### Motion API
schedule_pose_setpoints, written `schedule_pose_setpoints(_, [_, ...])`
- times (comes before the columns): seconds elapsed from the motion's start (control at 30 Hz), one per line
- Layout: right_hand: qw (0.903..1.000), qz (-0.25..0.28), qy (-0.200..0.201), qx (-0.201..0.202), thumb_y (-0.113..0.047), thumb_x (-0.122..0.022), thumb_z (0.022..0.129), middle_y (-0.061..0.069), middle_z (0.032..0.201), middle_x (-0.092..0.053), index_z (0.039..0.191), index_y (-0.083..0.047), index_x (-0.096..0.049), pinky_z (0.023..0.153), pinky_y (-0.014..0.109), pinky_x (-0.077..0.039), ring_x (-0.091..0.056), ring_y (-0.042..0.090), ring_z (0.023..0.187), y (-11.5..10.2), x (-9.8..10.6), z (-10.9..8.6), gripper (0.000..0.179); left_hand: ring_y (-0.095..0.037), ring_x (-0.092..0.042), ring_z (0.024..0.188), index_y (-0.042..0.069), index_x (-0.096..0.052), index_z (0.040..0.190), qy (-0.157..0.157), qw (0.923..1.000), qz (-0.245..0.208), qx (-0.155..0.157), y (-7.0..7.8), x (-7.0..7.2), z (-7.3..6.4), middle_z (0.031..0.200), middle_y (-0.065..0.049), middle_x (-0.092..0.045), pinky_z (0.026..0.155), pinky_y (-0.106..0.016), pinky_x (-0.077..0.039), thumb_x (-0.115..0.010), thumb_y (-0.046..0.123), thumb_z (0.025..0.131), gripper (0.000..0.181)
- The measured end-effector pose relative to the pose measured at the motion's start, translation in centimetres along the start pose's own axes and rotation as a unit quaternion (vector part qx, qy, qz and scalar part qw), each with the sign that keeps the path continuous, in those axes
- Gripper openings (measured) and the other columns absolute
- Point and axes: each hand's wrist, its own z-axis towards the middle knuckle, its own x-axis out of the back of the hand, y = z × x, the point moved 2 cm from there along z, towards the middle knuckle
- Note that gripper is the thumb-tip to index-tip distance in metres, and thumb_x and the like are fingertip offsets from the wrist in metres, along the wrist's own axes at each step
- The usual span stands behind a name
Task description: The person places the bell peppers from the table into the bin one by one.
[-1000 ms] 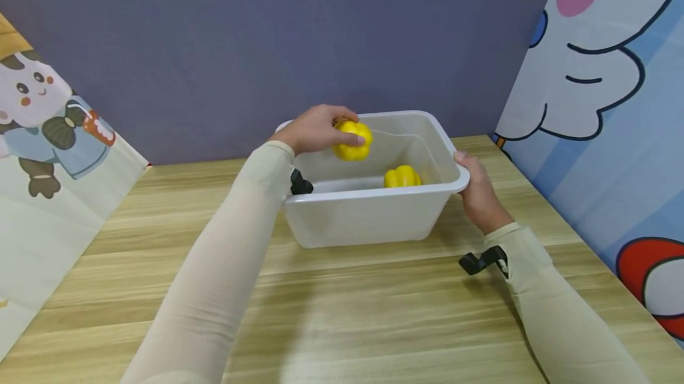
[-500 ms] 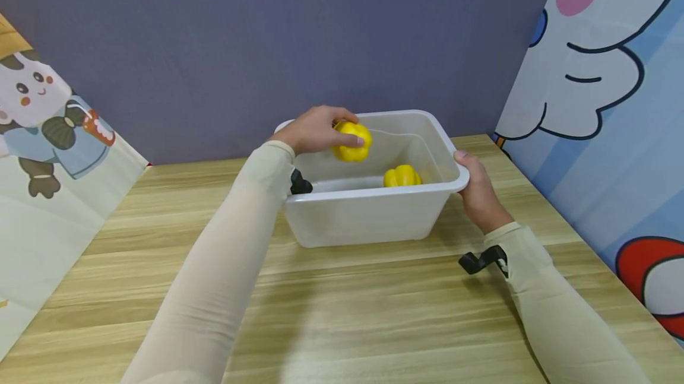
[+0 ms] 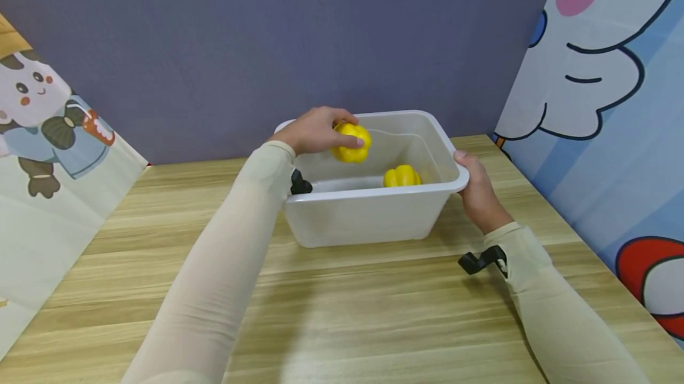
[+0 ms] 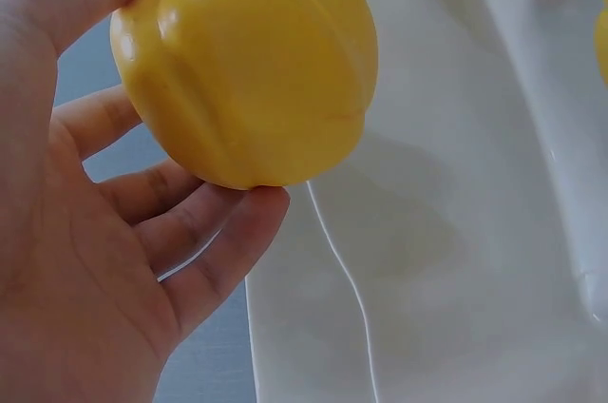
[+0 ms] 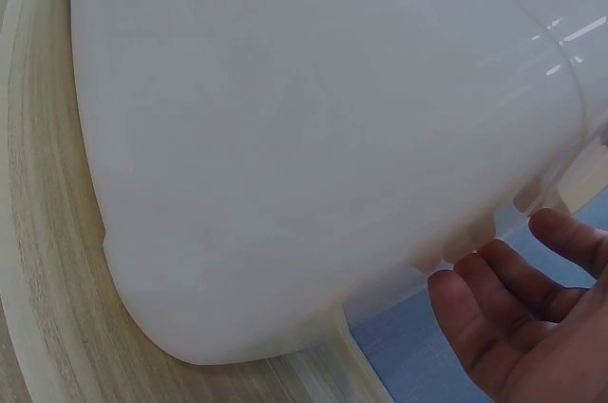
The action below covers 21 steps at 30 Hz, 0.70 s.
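Note:
My left hand grips a yellow bell pepper between thumb and fingers, over the left part of a white plastic bin. In the left wrist view the fingertips curl under the pepper's lower side, and the bin's inner wall shows behind it. Another yellow bell pepper lies inside the bin toward the right, partly covered by the front wall. At the bin's right end my right hand holds the rim, thumb on top. Its fingers bend against the outer wall in the right wrist view.
The bin stands on a wood-grain table, close to a grey-blue back panel. Cartoon-printed panels flank the table at left and right. In the left wrist view another yellow piece is cut off at the right edge.
The left hand and its pepper have come down very slightly into the bin. The right hand and the bin stay in place.

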Motion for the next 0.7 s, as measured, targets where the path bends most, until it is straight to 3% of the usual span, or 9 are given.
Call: schedule_pose_setpoints(0.7, [0.9999, -0.014, -0.008, 0.005, -0.039, -0.031, 0.099, 0.015, 0.104, -0.055, 0.117, 0.002, -0.052, 0.073, 0.03, -0.041, -0.051, 0.02, 0.088, 0.27, 0.26, 0.07, 0.049, -0.012, -0.049, 0.101, 0.023, -0.052, 0.129, -0.004, 0.9996, 0.025, -0.012, -0.08, -0.13, 0.28, 0.116, 0.007, -0.053, 0.085, -0.029, -0.044, -0.062, 0.053, 0.081, 0.058])
